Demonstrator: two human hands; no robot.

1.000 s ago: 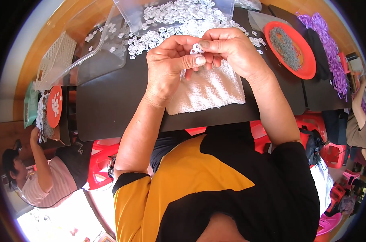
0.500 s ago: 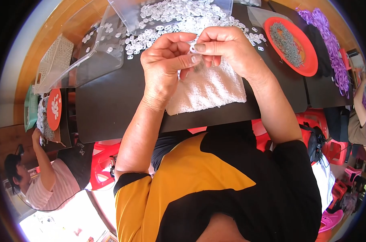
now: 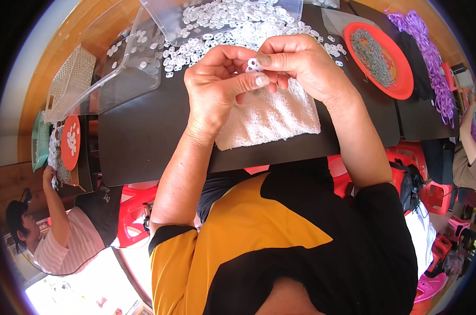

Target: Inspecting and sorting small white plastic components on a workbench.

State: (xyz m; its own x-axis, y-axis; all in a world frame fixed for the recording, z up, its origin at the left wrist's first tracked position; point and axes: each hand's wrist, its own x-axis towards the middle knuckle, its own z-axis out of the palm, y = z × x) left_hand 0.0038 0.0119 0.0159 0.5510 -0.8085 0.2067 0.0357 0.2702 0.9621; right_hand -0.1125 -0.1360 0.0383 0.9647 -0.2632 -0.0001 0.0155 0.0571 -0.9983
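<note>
The small white piece point(image 3: 253, 66) was held between both hands, above the far edge of the towel point(image 3: 272, 118). It looked like plastic with round holes through it, so it was probably very light, stiff and a little slippery, hardly fragile but easy to drop; its rim seemed the best place to take hold, which would leave the holes free. The left hand point(image 3: 213, 79) had its grip nearly closed, thumb and forefinger pinching the piece from the left of the towel's middle. The right hand point(image 3: 306, 63) also had a narrow grip, its thumb pressed against the piece's right side; its fingers behind were partly hidden, so what else they touched could not be told. Under both hands the towel lay on the dark surface point(image 3: 149, 131). Beyond the towel was a heap of loose white pieces point(image 3: 217, 39), some in a clear bin point(image 3: 167, 23). Well to the right of the towel stood a red plate point(image 3: 404, 81) with thin grey bits point(image 3: 373, 59) on it, and farther right of the towel a bundle of purple ribbon point(image 3: 429, 68). Far to the towel's left, a co-worker's hand point(image 3: 48, 175) was near another red plate point(image 3: 69, 158)
</note>
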